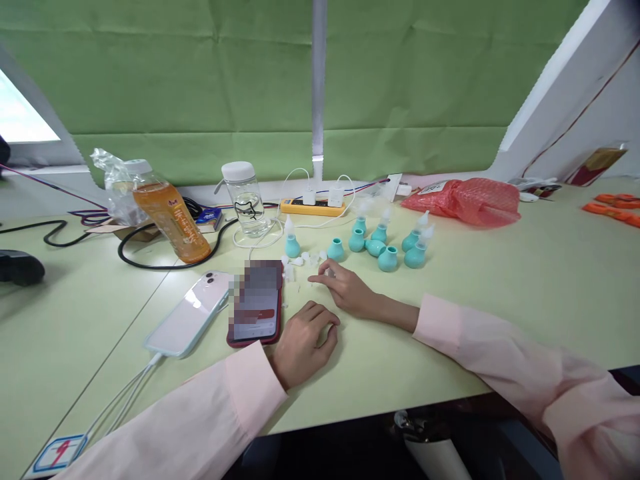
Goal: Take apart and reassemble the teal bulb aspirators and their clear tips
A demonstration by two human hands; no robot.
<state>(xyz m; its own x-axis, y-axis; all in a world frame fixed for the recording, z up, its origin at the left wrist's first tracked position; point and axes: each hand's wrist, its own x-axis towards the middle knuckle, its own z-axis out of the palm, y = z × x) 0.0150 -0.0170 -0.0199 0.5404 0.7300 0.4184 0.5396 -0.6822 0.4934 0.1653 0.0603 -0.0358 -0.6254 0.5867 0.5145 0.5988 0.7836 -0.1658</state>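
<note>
My left hand (306, 343) rests on the table beside the red-cased phone, its fingers curled and the thumb near the index fingertip; nothing shows between them. Farther forward, my right hand (347, 290) has one finger stretched toward the loose parts, and a small clear plastic piece (330, 272) shows between its fingers. Small white and clear plastic parts (297, 260) lie scattered just beyond it. Several teal rubber bulbs (387, 259) stand or lie behind my right hand. Some carry clear pointed tips, like the bulb at the left (293, 246) and the one at the right (416, 255).
Left of my hands lie a red-cased phone (257, 300) and a white phone (187, 317) with cables. An orange drink bottle (173, 220), a water bottle (249, 207), a yellow power strip (313, 208) and a red bubble-wrap bag (465, 200) are along the back. Orange-handled scissors (615, 210) lie far right.
</note>
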